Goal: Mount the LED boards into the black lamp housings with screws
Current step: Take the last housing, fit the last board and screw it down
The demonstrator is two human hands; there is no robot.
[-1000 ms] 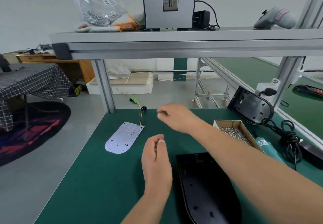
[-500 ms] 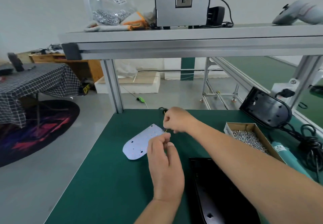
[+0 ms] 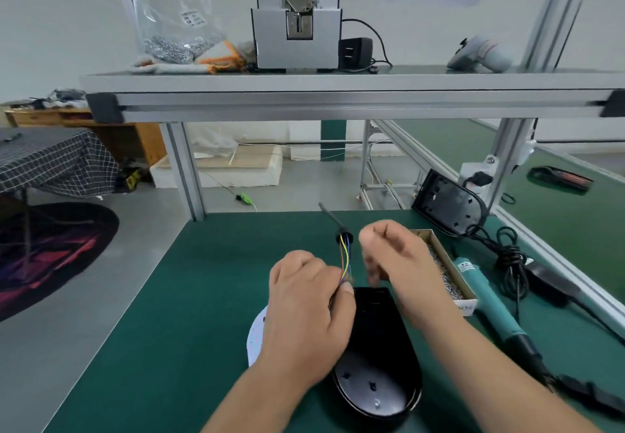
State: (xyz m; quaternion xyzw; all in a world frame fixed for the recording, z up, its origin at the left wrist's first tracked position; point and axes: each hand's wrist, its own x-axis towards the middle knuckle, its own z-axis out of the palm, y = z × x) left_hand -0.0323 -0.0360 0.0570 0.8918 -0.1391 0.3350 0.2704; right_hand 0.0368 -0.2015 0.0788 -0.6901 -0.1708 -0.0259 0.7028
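Low in the frame, left of centre, a white edge of the LED board (image 3: 256, 338) shows behind your left hand (image 3: 304, 314), over the green counter (image 3: 169, 297). That hand's grip pinches the coloured wires (image 3: 345, 260), which rise to a black grommet (image 3: 343, 237). Just right, the black housing (image 3: 378, 375) lies open side up. Your right hand (image 3: 395, 256) hovers above its far end, fingers curled and blurred; whether that grip holds anything cannot be told. Further right sits the box of screws (image 3: 446, 273).
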